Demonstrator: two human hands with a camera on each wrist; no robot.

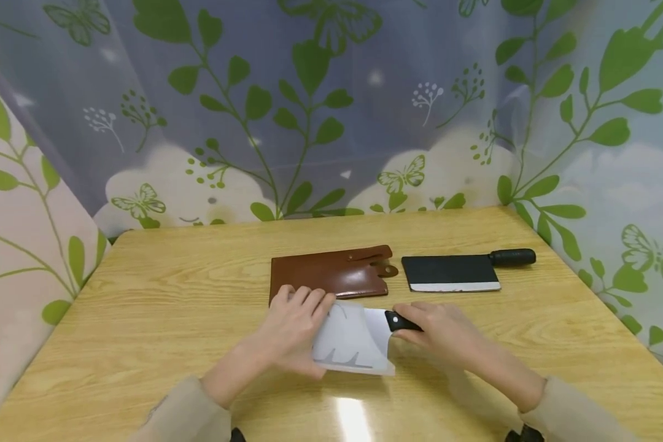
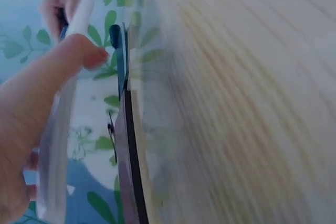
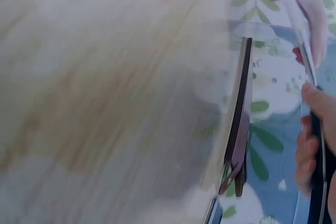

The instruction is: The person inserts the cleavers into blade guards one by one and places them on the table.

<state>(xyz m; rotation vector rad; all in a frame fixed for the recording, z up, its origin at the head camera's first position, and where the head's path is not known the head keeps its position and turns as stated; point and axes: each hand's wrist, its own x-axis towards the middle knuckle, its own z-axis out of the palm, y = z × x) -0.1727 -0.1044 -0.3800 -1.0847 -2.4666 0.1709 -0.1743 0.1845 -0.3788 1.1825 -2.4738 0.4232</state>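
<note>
My left hand (image 1: 294,331) grips a whitish, semi-transparent blade cover (image 1: 342,337) with grey markings, thumb on the near face and fingers over the far side. Inside it lies most of a knife's wide, bright blade (image 1: 378,324); a strip by the handle shows bare. My right hand (image 1: 447,334) holds the knife by its black riveted handle (image 1: 402,321), fingers curled round it. Both are raised above the table. In the left wrist view the cover (image 2: 55,166) is seen edge-on; the right wrist view shows the dark handle (image 3: 316,182) in the right hand.
A brown leather sheath (image 1: 315,273) with a snap strap lies behind the left hand. To its right rests a dark cleaver (image 1: 450,270) with a bright edge, handle pointing right. The wooden table (image 1: 160,294) meets leaf-printed curtains (image 1: 364,123) at the back and sides.
</note>
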